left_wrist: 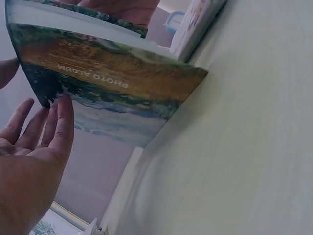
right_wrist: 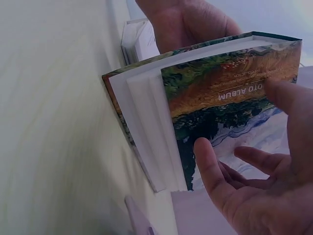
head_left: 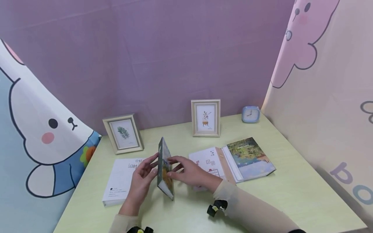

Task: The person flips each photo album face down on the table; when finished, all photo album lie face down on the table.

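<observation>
A photo album [head_left: 165, 173] with a painted landscape cover stands nearly upright between both hands. My left hand [head_left: 141, 176] is at its left cover, fingertips touching the painting and thumb at the edge. From the other side my right hand [head_left: 189, 171] lays fingers and thumb on the right cover. In the left wrist view the left fingers [left_wrist: 62, 125] are fairly straight against the cover. White page edges and the lettered cover of the album [right_wrist: 230, 107] show in the right wrist view, beside the right hand [right_wrist: 264, 181]. The lower edge seems to touch the table.
A white book [head_left: 119, 184] lies at left. On the right, another painted album [head_left: 250, 158] lies beside a white and tan illustrated book [head_left: 211, 161]. Two picture frames, one with a leaf [head_left: 123, 134] and one with a plant [head_left: 205, 118], and a blue clock [head_left: 251, 114] stand behind.
</observation>
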Demonstrator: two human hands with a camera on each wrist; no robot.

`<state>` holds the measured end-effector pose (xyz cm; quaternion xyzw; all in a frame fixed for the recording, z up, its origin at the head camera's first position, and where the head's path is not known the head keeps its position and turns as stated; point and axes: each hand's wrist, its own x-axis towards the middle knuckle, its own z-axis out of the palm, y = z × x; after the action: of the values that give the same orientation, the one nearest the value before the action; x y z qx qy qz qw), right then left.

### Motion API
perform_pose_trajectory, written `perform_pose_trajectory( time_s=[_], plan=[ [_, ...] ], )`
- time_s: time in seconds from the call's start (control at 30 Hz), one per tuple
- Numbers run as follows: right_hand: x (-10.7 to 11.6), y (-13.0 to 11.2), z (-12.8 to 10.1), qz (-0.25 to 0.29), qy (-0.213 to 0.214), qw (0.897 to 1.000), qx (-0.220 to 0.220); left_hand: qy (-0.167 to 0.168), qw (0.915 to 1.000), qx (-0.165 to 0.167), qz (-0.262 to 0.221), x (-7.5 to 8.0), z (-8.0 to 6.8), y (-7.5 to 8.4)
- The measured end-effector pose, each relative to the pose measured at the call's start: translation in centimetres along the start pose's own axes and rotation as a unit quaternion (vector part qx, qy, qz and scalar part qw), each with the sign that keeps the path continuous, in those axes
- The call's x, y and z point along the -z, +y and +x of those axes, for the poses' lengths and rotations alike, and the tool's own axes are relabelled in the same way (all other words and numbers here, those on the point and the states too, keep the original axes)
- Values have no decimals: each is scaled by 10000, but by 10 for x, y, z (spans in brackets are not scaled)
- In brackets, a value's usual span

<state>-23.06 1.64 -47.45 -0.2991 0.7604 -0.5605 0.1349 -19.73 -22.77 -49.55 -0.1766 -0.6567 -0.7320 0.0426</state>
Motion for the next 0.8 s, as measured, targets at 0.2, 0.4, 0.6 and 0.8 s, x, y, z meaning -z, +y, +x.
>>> perform_pose_trajectory(
  time_s=[0.2,0.4,0.6,0.8],
  plan=[
    [5,6,0,799,-159,9966,126,-55,9987,196,473,-2,0,-6],
    [11,7,-4,980,-258,9948,101,-323,9948,628,741,-4,-1,-11],
    [16,5,-7,1149,-306,9929,-67,-759,9911,886,647,-6,-1,-13],
    [18,6,-9,1295,-280,9911,-157,-990,9880,999,639,-7,0,-14]
  ],
)
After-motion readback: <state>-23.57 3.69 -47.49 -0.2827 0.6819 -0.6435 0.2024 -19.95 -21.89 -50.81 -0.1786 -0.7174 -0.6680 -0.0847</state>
